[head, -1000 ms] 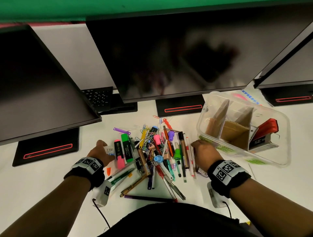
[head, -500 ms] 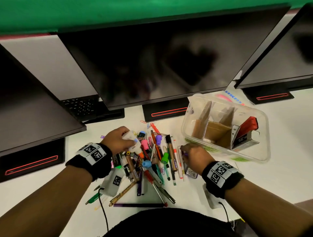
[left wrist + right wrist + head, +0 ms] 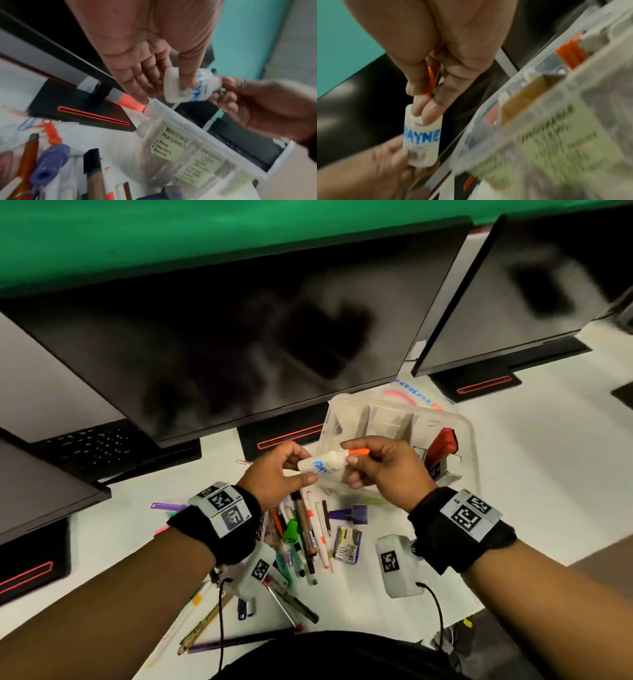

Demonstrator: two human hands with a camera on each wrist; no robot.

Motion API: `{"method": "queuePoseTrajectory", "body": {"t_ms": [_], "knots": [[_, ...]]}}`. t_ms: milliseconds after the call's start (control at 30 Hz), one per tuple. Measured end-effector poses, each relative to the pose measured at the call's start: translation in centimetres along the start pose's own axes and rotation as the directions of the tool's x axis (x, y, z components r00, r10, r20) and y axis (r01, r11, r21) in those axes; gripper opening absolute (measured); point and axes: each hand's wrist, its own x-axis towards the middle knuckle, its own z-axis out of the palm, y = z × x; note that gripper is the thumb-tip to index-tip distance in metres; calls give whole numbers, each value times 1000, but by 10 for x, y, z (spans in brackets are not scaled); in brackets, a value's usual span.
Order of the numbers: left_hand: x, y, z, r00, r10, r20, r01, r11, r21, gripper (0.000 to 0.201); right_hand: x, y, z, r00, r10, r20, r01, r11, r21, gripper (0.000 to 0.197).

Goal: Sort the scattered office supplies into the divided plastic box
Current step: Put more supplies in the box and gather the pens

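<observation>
A small white glue bottle [image 3: 323, 465] with blue lettering and an orange cap is held in the air between both hands, just in front of the clear divided box [image 3: 466, 440]. My left hand [image 3: 281, 470] grips its base; in the left wrist view the bottle [image 3: 185, 88] sits between thumb and fingers. My right hand [image 3: 366, 463] pinches the neck and orange cap end; the right wrist view shows the bottle [image 3: 422, 136] under those fingertips. Pens, markers and clips [image 3: 301, 532] lie scattered on the white desk below. A red stapler [image 3: 442, 445] sits in the box's right compartment.
Three dark monitors [image 3: 239, 337] stand along the back, their black bases [image 3: 284, 433] close behind the box. A keyboard [image 3: 92, 446] lies at the left. A staples packet [image 3: 347, 544] and a purple marker [image 3: 352, 513] lie near the box. Labels [image 3: 171, 143] mark the box front.
My left hand lifted the glue bottle off the pile and carried it right. My right hand left the pens and rose to take hold of the bottle's cap end.
</observation>
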Motion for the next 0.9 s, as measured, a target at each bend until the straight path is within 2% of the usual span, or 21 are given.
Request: {"method": "queuePoseTrajectory", "body": {"t_ms": [100,167,233,333,400,633,800,900], "knots": [[4,9,13,997,71,11,-72,966,247,20,-6,-20,-37,996,-35,-80,28,996,-86,19],[10,13,18,985,134,112,-169,889,425,20,-9,-30,-63,991,-78,-107,43,952,-302,20],[15,16,23,957,152,248,-270,782,561,24,-10,-35,-85,989,-109,-101,29,807,-590,23],[17,20,29,946,71,315,-265,729,631,27,-9,-32,-101,995,-87,-57,-8,481,-877,27],[17,23,30,948,53,315,-252,730,635,26,-8,-24,-107,994,-84,-69,-32,382,-924,29],[17,29,29,952,18,304,-212,757,618,24,-5,-19,-117,997,-31,-68,-61,189,-980,22],[17,29,29,953,-12,304,-181,782,597,23,8,17,-100,986,166,-23,-27,18,-999,25],[18,29,30,951,-23,309,-177,779,602,23,14,34,-96,970,242,-34,-30,-22,-999,26]]}}
